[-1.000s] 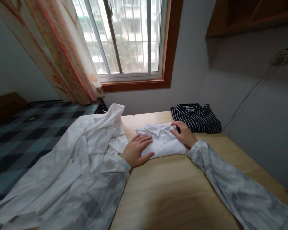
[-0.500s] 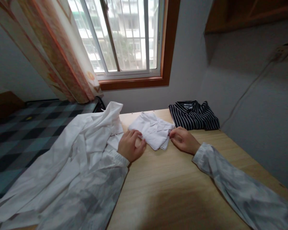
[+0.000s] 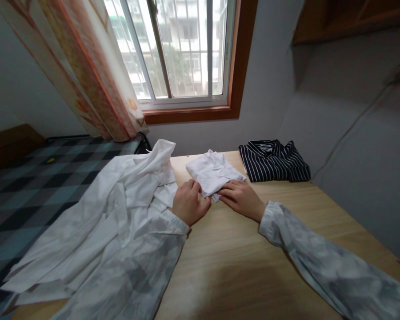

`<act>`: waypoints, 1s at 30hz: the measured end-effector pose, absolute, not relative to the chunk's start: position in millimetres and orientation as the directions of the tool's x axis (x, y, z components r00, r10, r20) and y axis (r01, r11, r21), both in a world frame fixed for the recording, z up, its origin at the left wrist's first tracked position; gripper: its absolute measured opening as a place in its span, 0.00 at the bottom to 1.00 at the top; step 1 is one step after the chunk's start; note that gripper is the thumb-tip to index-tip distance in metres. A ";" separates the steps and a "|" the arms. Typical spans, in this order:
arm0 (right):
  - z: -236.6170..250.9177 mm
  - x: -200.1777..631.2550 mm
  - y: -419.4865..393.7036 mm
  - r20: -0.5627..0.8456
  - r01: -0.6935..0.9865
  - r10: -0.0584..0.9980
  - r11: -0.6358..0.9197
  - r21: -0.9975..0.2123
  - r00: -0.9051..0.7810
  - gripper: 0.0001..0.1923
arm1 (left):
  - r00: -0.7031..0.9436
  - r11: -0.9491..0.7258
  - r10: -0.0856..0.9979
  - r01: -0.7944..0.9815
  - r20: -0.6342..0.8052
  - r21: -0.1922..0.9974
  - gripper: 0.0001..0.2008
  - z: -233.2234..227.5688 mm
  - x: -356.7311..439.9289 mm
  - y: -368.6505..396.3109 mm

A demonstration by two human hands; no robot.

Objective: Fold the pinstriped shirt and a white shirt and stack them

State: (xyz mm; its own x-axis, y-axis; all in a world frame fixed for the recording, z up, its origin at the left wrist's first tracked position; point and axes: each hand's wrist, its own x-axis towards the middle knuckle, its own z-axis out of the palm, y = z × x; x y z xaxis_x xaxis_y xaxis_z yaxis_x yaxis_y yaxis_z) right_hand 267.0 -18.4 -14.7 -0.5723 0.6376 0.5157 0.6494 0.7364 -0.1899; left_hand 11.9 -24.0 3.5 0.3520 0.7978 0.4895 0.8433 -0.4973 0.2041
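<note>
A small folded white shirt (image 3: 213,171) lies at the far part of the wooden table. At its lower left edge is my left hand (image 3: 190,202), fingers curled in and thumb pointing right, with the cloth's edge between them. My right hand (image 3: 242,198) rests on the near right edge of the same shirt, its fingers stretched out over the fabric. The near corner of the shirt shows between the two hands. Beside my left forearm a larger loose white garment (image 3: 133,191) lies in a heap, hanging over the table's left side.
A folded black-and-white striped shirt (image 3: 275,162) sits at the table's back right corner. To the left is a bed with a checked cover (image 3: 86,164). A window (image 3: 186,58) and a curtain (image 3: 96,71) stand behind the table (image 3: 220,266).
My right hand has moved left from the shirt's right corner onto its near edge, and its fingers have straightened. The left hand's fingers have closed in a little at the shirt's edge.
</note>
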 end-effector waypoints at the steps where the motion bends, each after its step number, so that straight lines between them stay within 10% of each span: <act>1: -13.9 262.9 -17.4 0.516 0.645 0.635 0.740 -0.192 -0.575 0.11 | 0.346 -0.477 0.810 0.858 0.474 0.190 0.10 3.0 11.1 -23.3; 8: -9.9 256.9 -10.0 0.463 0.465 0.537 0.843 -0.269 -0.706 0.23 | 0.393 -0.486 0.819 0.862 0.418 0.143 0.07 -0.5 7.7 -20.1; 30: -17.4 223.4 2.7 0.491 0.792 0.766 0.569 -0.219 -0.415 0.16 | 0.457 -0.534 0.779 0.843 0.429 0.072 0.05 -3.4 9.4 -19.1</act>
